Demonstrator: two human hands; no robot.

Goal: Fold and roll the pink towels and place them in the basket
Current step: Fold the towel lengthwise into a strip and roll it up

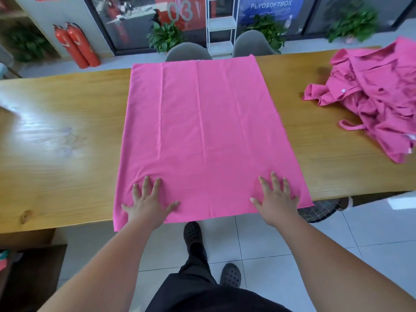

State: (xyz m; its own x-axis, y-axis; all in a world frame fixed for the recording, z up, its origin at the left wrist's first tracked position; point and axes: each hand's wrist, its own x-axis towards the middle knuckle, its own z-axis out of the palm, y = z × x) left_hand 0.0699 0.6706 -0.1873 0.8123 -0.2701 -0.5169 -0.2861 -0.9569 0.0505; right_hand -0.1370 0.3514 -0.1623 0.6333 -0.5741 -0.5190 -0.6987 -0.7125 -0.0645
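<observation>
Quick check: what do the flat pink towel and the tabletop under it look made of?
Flat pink towel: probably thin, smooth microfibre, matte; crisp creases, no visible pile. Yellow-brown tabletop: wood or wood-look veneer, glossy finish; grain lines, a knot, bright glare.

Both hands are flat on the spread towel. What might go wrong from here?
The towel overhangs the near edge of the table by the left hand and right hand; it may slide off once they lift. Its lengthwise creases could get folded in, giving a lopsided roll.
</observation>
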